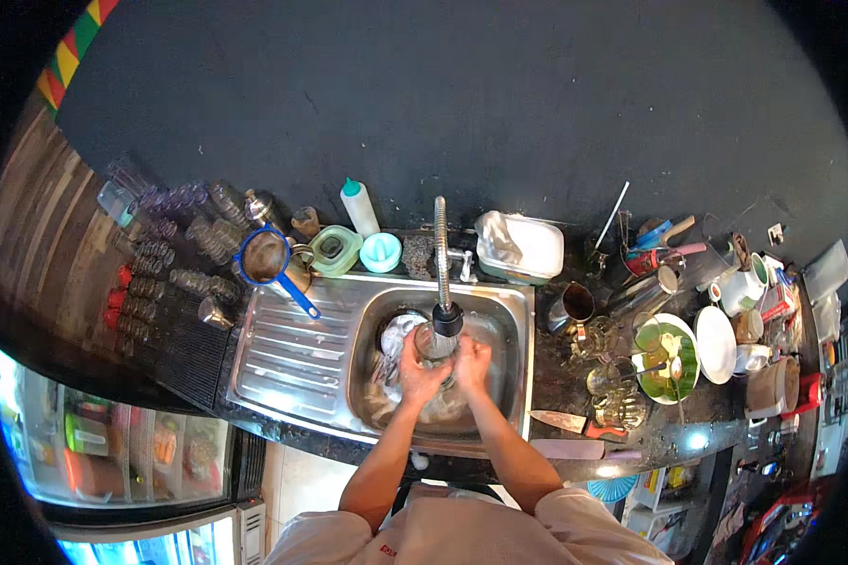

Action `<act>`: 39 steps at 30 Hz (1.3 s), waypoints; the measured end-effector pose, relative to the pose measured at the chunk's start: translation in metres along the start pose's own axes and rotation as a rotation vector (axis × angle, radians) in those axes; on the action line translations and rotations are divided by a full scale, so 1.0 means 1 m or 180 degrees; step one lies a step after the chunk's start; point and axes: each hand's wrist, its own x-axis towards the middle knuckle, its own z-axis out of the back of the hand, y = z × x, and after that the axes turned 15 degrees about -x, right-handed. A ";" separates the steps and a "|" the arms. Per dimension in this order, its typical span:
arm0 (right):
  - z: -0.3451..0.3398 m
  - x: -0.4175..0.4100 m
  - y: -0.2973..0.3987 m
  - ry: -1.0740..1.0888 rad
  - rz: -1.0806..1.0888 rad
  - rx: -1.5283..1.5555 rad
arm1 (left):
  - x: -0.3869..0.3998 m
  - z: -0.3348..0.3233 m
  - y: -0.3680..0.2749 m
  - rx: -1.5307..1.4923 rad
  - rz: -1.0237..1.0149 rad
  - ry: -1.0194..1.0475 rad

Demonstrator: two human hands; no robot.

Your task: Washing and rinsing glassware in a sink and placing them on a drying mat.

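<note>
Under the black spray head (447, 320) of a flexible metal tap (439, 247), a clear glass (434, 350) is held over the sink basin (517, 395). My left hand (421, 374) wraps around its left side and bottom. Close against the right of the glass is my right hand (473, 361), its fingers curled; whether they grip the glass is hidden. Water runs from the spray head into the glass. Below and left of my hands, a pale dish (398, 332) and some cutlery lie in the basin, partly blurred by the water.
A blue-rimmed strainer (266, 256) lies over the ribbed drainboard (290, 360). Right of the sink are a knife (562, 421) with its blade towards the basin, a purple-handled knife (572, 449), used glasses (618, 409) and a plate with a green leaf (668, 385). A white tub (537, 247) stands behind.
</note>
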 end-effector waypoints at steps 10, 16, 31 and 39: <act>-0.016 0.062 -0.069 -0.0730 0.0172 0.0472 | 0.005 0.080 -0.021 0.1451 0.1111 0.1013; -0.021 0.067 -0.077 -0.0208 -0.0601 0.1722 | 0.013 0.073 -0.032 0.3714 0.1997 0.1690; 0.019 0.028 -0.051 0.3840 -0.1547 0.4166 | 0.032 0.045 0.031 -0.2011 0.3578 0.0811; -0.031 0.026 -0.044 0.0695 -0.1222 0.1800 | 0.001 0.028 0.024 -0.2688 0.3265 -0.1271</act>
